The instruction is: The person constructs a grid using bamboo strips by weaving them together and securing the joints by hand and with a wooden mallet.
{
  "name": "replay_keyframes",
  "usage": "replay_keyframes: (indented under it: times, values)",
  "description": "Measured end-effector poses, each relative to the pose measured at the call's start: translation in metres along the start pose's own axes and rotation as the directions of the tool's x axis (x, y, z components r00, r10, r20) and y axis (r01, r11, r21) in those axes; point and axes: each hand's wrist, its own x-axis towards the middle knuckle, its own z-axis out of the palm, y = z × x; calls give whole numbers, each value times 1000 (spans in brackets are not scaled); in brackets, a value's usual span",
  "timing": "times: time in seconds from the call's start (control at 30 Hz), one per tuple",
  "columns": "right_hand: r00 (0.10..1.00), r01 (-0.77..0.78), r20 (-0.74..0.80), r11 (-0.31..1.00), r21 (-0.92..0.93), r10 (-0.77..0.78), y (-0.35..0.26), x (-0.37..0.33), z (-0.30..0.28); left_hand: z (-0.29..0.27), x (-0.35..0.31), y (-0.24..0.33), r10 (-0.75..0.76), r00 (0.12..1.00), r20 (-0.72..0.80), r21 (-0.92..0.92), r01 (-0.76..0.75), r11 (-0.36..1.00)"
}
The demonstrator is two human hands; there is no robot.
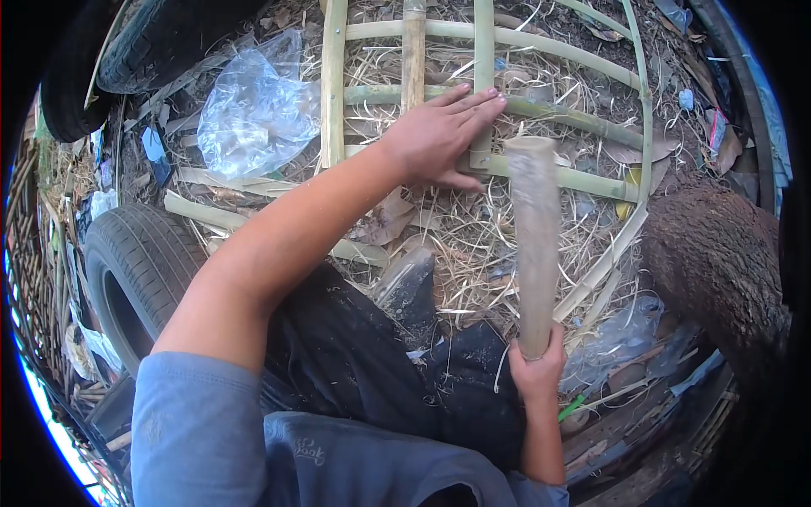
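Observation:
My left hand (443, 139) lies flat with its fingers outstretched, pressing on a lattice of split bamboo strips (579, 118). Under and beside its fingertips runs an upright strip (484, 51) that crosses the curved cross strips. My right hand (539, 365) is wrapped round the lower end of a thick wooden club (537, 245). The club stands nearly straight up the picture, slightly blurred. Its blunt upper end is close to the lattice's near cross strip; whether it touches that strip I cannot tell.
Shavings and dry leaves (460, 279) litter the ground. A car tyre (139, 270) lies at the left, with a clear plastic bag (258, 110) beyond it. More tyres (160, 42) stand far left. A tree trunk (714, 253) rises at the right. My dark-trousered legs (355, 338) are near.

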Motion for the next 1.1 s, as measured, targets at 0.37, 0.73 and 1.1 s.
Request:
replay_keyframes:
  times: [0.37, 0.73, 1.1]
  values:
    - [997, 62, -42, 998, -25, -63, -5, -9, 2, -2, 2, 2, 2, 1000, 15, -2, -2, 1000]
    - [997, 73, -30, 988, -138, -78, -13, -9, 4, -8, 4, 3, 8, 999, 48, 81, -12, 997]
    - [998, -56, -8, 996, -63, 55, -6, 0, 4, -8, 4, 3, -21, 994, 108, 48, 15, 999]
